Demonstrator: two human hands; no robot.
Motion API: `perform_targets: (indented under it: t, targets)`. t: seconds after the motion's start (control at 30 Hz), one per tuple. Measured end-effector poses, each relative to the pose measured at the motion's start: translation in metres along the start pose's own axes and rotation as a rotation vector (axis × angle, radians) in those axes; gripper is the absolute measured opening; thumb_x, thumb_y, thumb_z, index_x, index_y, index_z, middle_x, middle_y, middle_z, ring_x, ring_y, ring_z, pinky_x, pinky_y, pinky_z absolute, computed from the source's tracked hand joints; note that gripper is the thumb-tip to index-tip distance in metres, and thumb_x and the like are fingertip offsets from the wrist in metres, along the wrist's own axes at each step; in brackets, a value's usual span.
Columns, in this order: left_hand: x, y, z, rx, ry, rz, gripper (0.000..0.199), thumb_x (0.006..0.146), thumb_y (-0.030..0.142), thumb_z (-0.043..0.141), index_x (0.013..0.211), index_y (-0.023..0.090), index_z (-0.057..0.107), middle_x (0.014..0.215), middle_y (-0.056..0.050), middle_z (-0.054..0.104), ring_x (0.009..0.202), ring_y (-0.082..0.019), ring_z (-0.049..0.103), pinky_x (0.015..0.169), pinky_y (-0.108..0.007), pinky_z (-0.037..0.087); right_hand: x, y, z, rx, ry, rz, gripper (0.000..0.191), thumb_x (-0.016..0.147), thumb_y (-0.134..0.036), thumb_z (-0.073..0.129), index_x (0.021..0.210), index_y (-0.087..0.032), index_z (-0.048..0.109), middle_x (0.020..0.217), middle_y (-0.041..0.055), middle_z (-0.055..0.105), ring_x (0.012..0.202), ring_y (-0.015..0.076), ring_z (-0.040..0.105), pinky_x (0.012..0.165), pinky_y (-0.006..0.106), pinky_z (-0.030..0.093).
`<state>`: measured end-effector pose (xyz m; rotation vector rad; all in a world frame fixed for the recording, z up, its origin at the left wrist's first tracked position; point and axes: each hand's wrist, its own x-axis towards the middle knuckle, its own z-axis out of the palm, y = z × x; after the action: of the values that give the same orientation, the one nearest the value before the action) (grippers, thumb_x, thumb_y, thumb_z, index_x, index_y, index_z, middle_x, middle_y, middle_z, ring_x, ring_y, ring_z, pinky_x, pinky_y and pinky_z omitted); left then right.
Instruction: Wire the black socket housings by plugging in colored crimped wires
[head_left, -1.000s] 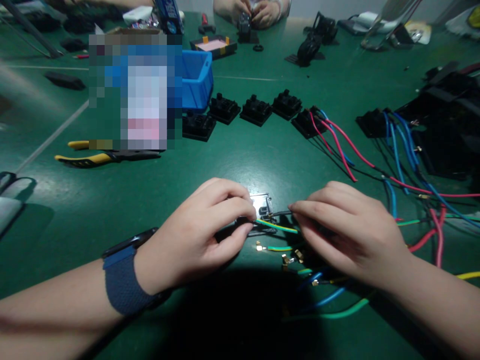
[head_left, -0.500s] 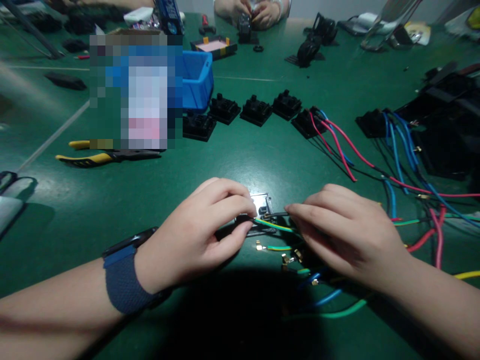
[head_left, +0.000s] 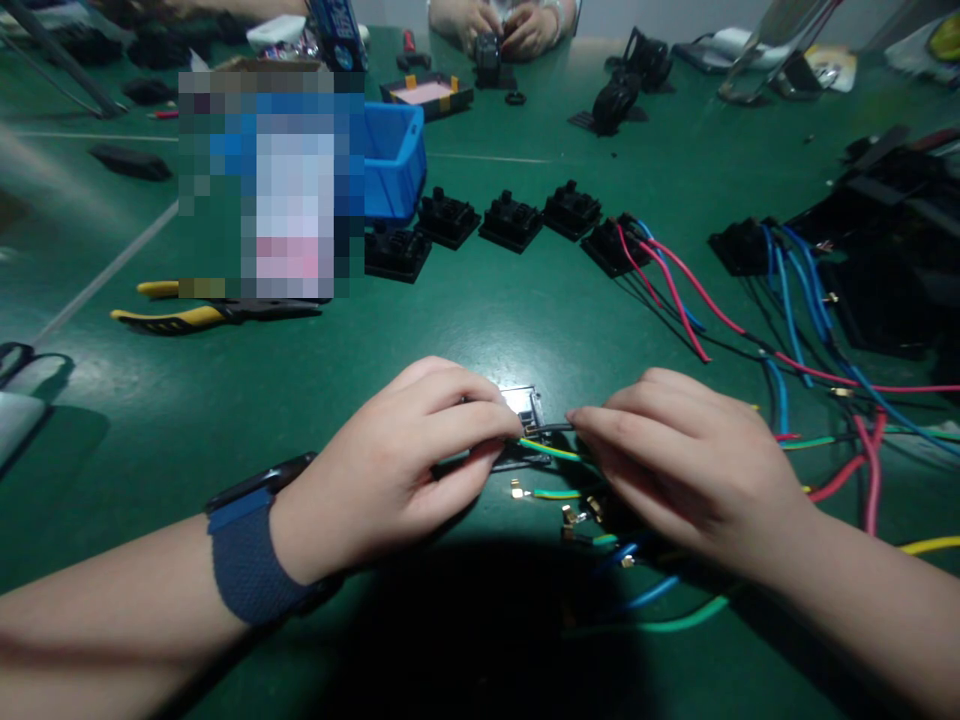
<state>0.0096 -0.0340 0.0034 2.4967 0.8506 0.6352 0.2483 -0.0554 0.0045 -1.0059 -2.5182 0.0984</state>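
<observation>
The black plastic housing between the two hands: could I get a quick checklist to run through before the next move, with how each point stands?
1. Left hand at the black plastic housing: ok, fingers over its left side.
2. Right hand has a grip on the black wire: ok, at the fingertips.
3. Green-and-yellow wire fixed to the housing: cannot tell, fingers hide its end.
4. Black wire fixed to the housing: cannot tell, too small.
5. Gold terminal well away from the hands: not ok, it lies close below them.
6. Pliers clear of both hands: ok.
</observation>
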Motion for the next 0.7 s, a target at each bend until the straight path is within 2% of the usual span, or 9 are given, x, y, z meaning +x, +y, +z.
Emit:
perform_targets:
  t: [0.4,0.7]
  targets:
    - [-0.0001,0.0004,0.0006,-0.004,0.015,-0.006,0.021,0.083,0.008,0.053,0.101,0.016,0.061,0.100,-0.004,0.060,0.095,-0.014,0.053,0.086,-0.027,0.042,0.0002,0.0003,-0.0001,0.014,-0.001,0.000,0.015,0.088,-0.014,0.050,0.095,-0.011,0.062,0.076,0.0082,0.061,0.068,0.0170,0.049,0.057,0.030,0.039]
    - [-0.0012,0.0012,-0.0005,-0.012,0.027,-0.014,0.021,0.082,0.009,0.054,0.101,0.015,0.061,0.099,-0.004,0.061,0.095,-0.014,0.053,0.086,-0.028,0.042,-0.0014,0.0005,0.0003,0.071,-0.067,0.001,0.021,0.089,-0.014,0.046,0.102,-0.009,0.062,0.074,0.0071,0.060,0.064,0.0147,0.051,0.053,0.026,0.038]
